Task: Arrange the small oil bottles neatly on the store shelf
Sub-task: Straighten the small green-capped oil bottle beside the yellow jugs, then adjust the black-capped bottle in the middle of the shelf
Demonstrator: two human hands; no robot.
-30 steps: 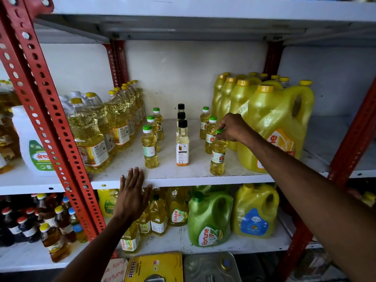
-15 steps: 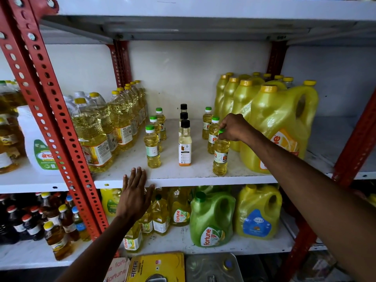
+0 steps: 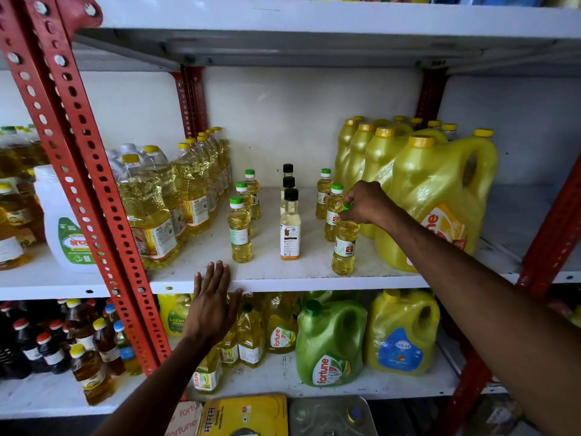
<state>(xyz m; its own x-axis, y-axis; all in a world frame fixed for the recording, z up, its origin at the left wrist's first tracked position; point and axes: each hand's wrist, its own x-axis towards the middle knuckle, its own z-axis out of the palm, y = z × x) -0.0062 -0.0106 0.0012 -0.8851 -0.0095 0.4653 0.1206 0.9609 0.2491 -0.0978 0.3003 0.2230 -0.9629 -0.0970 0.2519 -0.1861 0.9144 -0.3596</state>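
Small oil bottles stand in three front-to-back rows on the white middle shelf (image 3: 283,280). The left row has green caps, its front bottle (image 3: 240,234) nearest the edge. The middle row has black caps, led by a pale bottle (image 3: 290,228). In the right row my right hand (image 3: 366,202) grips the green cap of the front small bottle (image 3: 344,247), which stands upright on the shelf; two more small bottles (image 3: 333,212) stand behind it. My left hand (image 3: 213,300) lies flat with fingers spread on the shelf's front edge, holding nothing.
Large clear oil bottles (image 3: 151,209) crowd the shelf's left side, big yellow jugs (image 3: 440,199) the right. A red perforated post (image 3: 94,184) runs diagonally at left. Below stand a green jug (image 3: 330,344), a yellow jug (image 3: 402,335) and more bottles.
The right hand has stayed on the front right bottle's cap, the bottle barely shifting. The left hand remains on the shelf edge.
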